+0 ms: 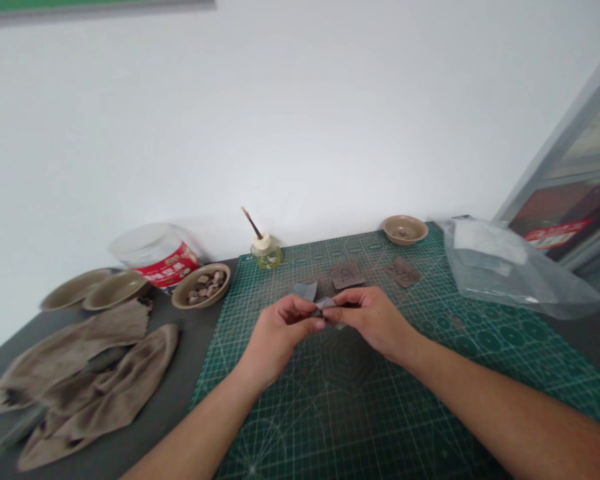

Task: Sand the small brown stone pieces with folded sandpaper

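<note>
**A:** Hands, quick?

**B:** Together, both pinching. Left hand (280, 330) and right hand (375, 320) meet at the fingertips on a grey sandpaper piece (325, 305), held just above the green cutting mat (360, 413). Fingers hide most of it. A grey corner (305, 290) sticks up behind the left hand; can't tell if it's the same sheet.

**A:** Nearby?

**B:** Two brown squares (347, 275) (403, 272) lie flat on the mat, just past the hands and well apart from them, both with dark marks. Beyond those, a glazed bowl (405, 230) at the far edge, and a glass bottle with a brush (266, 253).

**A:** Done versus left?

**B:** Grey piece is in hand and folded or bent, brown squares untouched. Can't tell more.

**A:** Rest of the counter (190, 347)?

**B:** Left side: bowl of brown pieces (177, 298), plastic tub with red label (157, 253), two shallow dishes (75, 288) (115, 290), brown cloths (80, 360). Right side: clear plastic bag (500, 267).
</note>
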The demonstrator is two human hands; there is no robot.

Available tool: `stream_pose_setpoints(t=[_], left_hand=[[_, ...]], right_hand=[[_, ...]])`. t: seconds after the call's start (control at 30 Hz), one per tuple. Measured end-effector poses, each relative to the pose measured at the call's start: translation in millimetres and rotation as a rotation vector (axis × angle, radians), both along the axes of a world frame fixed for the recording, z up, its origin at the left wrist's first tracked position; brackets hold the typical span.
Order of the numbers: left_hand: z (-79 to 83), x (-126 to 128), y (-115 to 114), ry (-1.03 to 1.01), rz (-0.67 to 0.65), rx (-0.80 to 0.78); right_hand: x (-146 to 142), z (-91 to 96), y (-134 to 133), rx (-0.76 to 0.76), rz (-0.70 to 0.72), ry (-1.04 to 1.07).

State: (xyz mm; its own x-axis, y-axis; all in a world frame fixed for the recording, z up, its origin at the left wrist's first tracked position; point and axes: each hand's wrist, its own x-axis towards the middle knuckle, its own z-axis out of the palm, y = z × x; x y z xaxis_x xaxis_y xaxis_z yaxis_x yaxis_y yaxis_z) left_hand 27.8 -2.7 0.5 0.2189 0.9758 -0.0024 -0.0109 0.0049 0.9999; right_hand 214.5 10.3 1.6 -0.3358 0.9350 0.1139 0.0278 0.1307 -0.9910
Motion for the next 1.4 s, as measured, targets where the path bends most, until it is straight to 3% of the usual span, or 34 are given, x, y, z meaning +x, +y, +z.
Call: stream_pose_setpoints(t=[0.2,0.4,0.6,0.9,1.03,1.2,1.4], left_hand=[[2.1,-0.1,0.6,-0.027,0.006,0.008],[3.5,-2.4,1.2,-0.054,0.019,-0.007],[2.0,-2.9,1.8,-0.016,-0.016,0.006],[-1.0,-3.3,2.9,-0.043,-0.062,-0.021],[-1.6,-1.6,1.6,-0.057,-0.023,-0.034],[-1.5,-1.0,1.4,-0.07,-0.016,-0.037],[-1.2,-2.5,1.5,-0.036,-0.037,-0.04]], right_hand=[[-3.1,0.1,-2.0,0.036,-0.02,0.036],[1.8,4.1,-3.6,0.11,-0.005,-0.079],[-0.3,4.8,-5.2,0.115,-0.057,-0.097],[1.8,4.9,-4.1,0.111,-0.005,-0.102],[2.1,3.0,-2.6,0.062,0.046,-0.071],[0.6,3.3,-3.9,0.075,-0.002,-0.083],[1.5,2.8,-3.5,0.092,0.044,-0.083]])
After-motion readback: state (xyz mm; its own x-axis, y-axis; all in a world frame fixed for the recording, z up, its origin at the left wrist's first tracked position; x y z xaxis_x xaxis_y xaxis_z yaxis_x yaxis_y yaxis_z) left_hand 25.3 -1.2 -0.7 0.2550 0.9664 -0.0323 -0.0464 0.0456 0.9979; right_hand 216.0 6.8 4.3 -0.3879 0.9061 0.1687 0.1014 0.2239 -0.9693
